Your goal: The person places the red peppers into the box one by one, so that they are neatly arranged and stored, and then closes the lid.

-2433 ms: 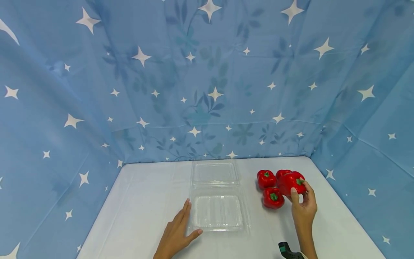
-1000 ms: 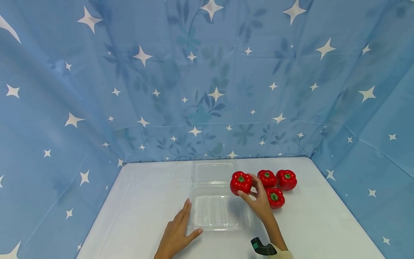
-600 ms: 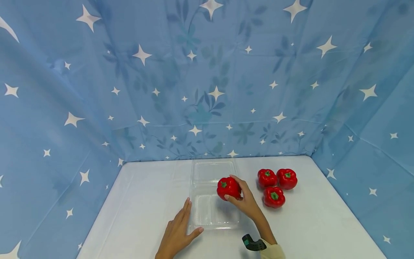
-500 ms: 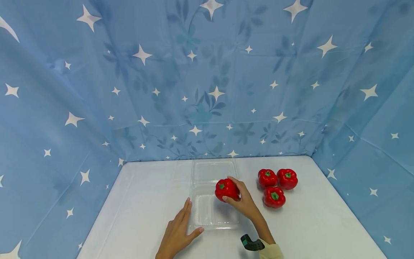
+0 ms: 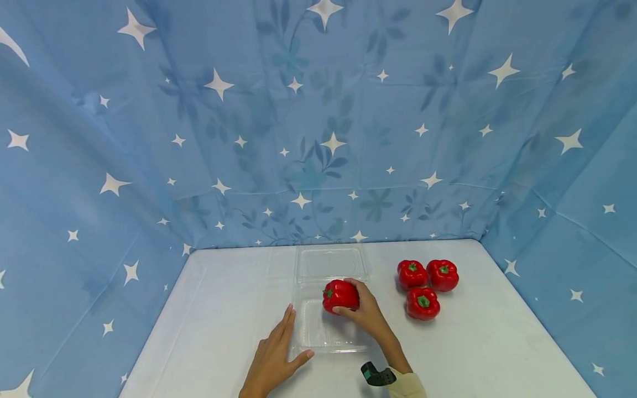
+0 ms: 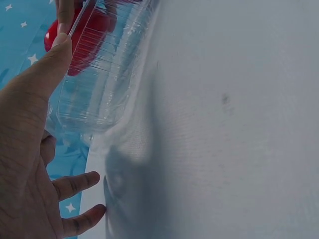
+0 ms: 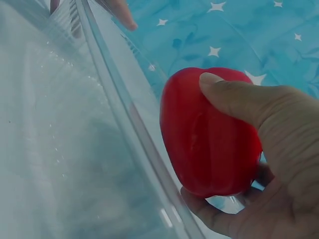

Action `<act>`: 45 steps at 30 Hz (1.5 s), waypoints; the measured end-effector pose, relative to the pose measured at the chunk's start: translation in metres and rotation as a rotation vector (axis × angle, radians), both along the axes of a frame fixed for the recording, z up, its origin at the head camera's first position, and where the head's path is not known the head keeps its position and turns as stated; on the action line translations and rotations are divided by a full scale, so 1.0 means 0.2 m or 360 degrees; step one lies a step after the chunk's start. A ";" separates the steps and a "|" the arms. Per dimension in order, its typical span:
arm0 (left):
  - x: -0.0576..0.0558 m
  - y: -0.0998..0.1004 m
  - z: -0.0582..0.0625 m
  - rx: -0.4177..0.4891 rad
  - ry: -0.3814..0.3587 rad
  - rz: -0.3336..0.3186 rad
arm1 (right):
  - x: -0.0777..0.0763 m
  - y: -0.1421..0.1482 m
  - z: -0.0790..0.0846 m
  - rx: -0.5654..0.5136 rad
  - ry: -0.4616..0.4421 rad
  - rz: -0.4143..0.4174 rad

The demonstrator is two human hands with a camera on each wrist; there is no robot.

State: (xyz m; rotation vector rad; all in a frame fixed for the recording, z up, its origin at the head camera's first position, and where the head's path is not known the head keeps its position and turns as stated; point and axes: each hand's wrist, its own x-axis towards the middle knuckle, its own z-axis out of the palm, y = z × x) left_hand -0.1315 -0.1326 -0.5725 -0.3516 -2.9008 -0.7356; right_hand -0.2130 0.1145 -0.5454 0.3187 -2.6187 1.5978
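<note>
A red bell pepper (image 5: 340,296) with a green stem is gripped by my right hand (image 5: 365,310), thumb on the near side and fingers round the far side. It is over the back part of the base of a clear plastic clamshell box (image 5: 313,331), whose lid (image 5: 330,263) lies folded back behind. In the right wrist view the pepper (image 7: 209,134) appears beside the box wall (image 7: 129,124). My left hand (image 5: 272,354) lies at the box's left side, fingers straight and thumb spread toward the front edge. Its thumb (image 6: 55,59) is at the box in the left wrist view.
Three more red bell peppers stand grouped on the white table to the right: one front (image 5: 423,303), one back left (image 5: 411,274), one back right (image 5: 443,275). A blue star-patterned curtain (image 5: 318,121) hangs behind and along both sides. A dark band (image 5: 378,375) is round the right wrist.
My right hand has carried one pepper from the group on the right, leftward and then lower over the box base; its stem has turned to the left. The left hand has stayed put.
</note>
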 end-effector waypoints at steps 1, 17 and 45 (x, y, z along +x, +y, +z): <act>0.00 0.00 0.00 0.0001 -0.0006 -0.0001 | 0.00 -0.01 0.00 0.0014 0.0003 0.0009; -0.01 0.00 -0.01 -0.0016 -0.0030 0.0015 | 0.01 -0.16 -0.03 0.0196 0.0018 0.0109; -0.02 0.00 0.00 0.0021 -0.0103 0.0051 | 0.02 -0.30 -0.06 0.0338 0.0032 -0.0159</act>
